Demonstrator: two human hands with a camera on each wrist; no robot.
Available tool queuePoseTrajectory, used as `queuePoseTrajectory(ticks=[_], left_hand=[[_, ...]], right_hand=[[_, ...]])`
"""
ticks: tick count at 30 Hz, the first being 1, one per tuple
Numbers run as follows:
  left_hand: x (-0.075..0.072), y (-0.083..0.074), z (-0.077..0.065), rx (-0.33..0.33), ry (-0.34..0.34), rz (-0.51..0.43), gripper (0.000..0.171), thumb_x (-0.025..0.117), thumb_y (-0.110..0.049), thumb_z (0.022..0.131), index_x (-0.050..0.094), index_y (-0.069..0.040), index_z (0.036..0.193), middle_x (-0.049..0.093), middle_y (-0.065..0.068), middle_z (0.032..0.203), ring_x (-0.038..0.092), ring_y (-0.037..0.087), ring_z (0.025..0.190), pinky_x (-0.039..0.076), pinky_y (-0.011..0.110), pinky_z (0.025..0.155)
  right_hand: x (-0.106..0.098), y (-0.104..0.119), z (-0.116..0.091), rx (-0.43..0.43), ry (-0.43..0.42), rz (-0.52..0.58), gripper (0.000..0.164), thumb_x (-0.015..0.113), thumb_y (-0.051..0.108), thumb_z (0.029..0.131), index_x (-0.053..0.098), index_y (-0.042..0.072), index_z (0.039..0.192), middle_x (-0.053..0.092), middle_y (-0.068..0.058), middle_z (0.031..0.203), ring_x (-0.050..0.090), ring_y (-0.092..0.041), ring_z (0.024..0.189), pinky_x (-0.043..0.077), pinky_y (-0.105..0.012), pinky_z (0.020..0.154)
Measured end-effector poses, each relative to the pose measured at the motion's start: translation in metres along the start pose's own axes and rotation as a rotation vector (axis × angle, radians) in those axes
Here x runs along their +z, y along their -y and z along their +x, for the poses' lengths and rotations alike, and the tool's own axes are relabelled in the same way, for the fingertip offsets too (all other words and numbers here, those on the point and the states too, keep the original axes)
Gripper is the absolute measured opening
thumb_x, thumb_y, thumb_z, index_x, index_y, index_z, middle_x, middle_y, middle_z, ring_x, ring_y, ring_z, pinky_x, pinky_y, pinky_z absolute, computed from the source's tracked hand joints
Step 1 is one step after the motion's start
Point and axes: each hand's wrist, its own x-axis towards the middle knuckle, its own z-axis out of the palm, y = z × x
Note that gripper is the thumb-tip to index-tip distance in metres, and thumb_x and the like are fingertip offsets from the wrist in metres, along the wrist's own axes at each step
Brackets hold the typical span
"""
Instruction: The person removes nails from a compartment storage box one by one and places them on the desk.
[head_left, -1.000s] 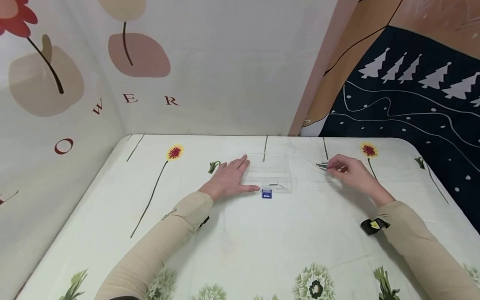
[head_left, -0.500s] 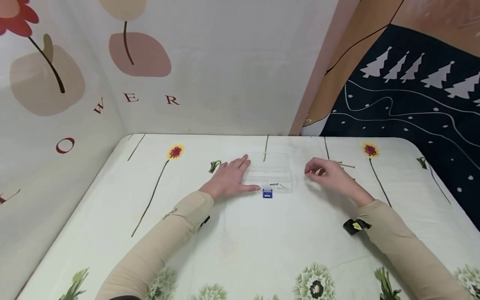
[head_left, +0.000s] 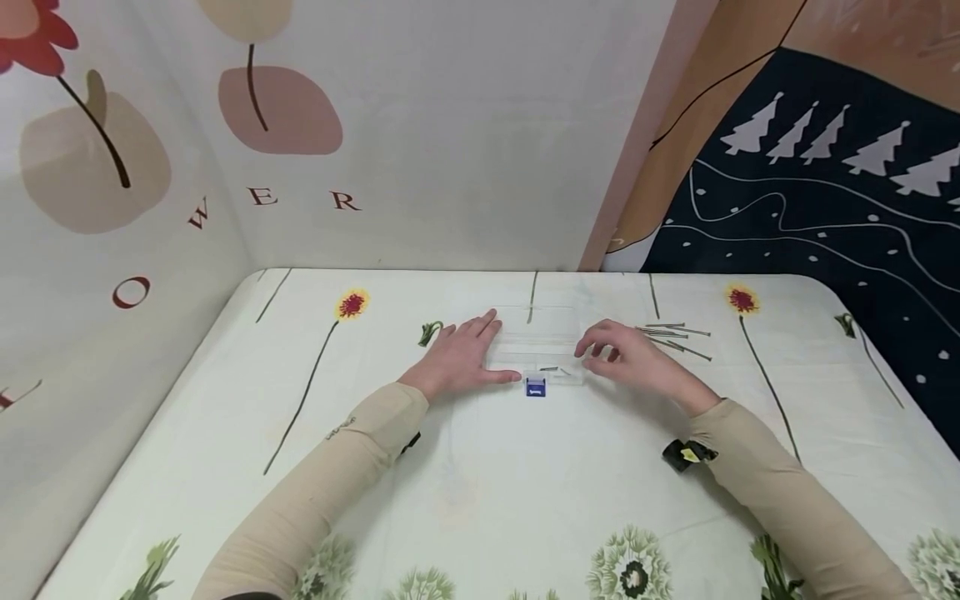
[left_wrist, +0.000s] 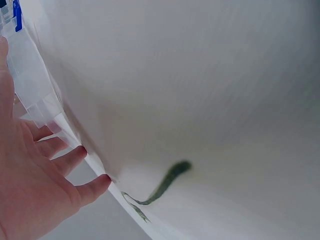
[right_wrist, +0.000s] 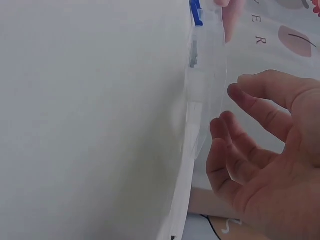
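A clear plastic box (head_left: 532, 340) with compartments lies with its lid laid back, and a blue latch (head_left: 536, 387) at its front. Small dark metal pieces (head_left: 550, 368) lie in its front compartment. My left hand (head_left: 461, 354) rests, fingers spread, against the box's left side. At the right edge of the box my right hand (head_left: 618, 358) hovers with loosely bent fingers; in the right wrist view the thumb and index fingertips (right_wrist: 235, 91) are close together, and I see nothing between them. Behind that hand, several long thin nails (head_left: 678, 333) lie on the table.
The table (head_left: 480, 467) wears a white cloth printed with flowers. A pale wall covering (head_left: 450, 167) rises at its back edge, and a dark cloth with white trees (head_left: 825, 192) hangs at the right. A black wrist camera (head_left: 682, 454) sits on my right wrist.
My right hand has moved left from the nails to the box's right edge, leaving the nails in full view on the table. The left hand has stayed in place.
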Motion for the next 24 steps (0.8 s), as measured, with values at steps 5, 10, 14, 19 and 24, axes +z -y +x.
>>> queuePoseTrajectory(ticks=[5,10,14,19,24], left_hand=[[0.0,-0.001,0.001,0.001,0.0,0.004,0.1,0.05,-0.073,0.084,0.024,-0.007,0.153,0.013,0.008,0.16,0.022,0.028,0.143,0.02,0.054,0.111],[0.0,-0.001,0.001,0.001,-0.004,0.013,0.1,0.05,-0.074,0.084,0.025,-0.007,0.153,0.014,0.008,0.16,0.022,0.028,0.143,0.021,0.054,0.111],[0.0,-0.001,0.001,-0.002,-0.001,0.012,0.1,0.05,-0.074,0.084,0.024,-0.006,0.153,0.013,0.008,0.16,0.022,0.028,0.143,0.021,0.054,0.111],[0.0,0.0,0.001,-0.007,0.005,0.016,0.101,0.05,-0.074,0.083,0.023,-0.007,0.154,0.013,0.008,0.16,0.021,0.028,0.143,0.02,0.054,0.111],[0.0,0.001,0.0,-0.005,-0.005,0.016,0.101,0.05,-0.074,0.083,0.025,-0.007,0.153,0.014,0.008,0.16,0.022,0.029,0.143,0.021,0.054,0.111]], right_hand=[[0.003,0.004,0.0,0.008,0.063,-0.024,0.014,0.065,0.005,0.09,0.072,0.005,0.102,0.05,-0.017,0.121,0.05,-0.031,0.107,0.048,-0.042,0.08],[0.008,0.008,0.0,0.008,0.135,-0.087,0.022,0.069,0.01,0.087,0.072,0.005,0.108,0.044,-0.02,0.131,0.041,-0.034,0.114,0.044,-0.039,0.082],[0.01,0.012,-0.001,0.014,0.189,-0.084,0.027,0.073,0.014,0.085,0.072,0.004,0.11,0.043,-0.019,0.134,0.036,-0.034,0.114,0.042,-0.039,0.085],[0.011,0.017,-0.004,0.035,0.231,-0.026,0.03,0.075,0.016,0.084,0.071,0.003,0.111,0.043,-0.015,0.135,0.036,-0.032,0.116,0.043,-0.043,0.091],[0.013,0.019,-0.001,0.055,0.208,-0.022,0.025,0.074,0.013,0.084,0.072,0.004,0.107,0.045,-0.015,0.131,0.037,-0.032,0.114,0.042,-0.044,0.091]])
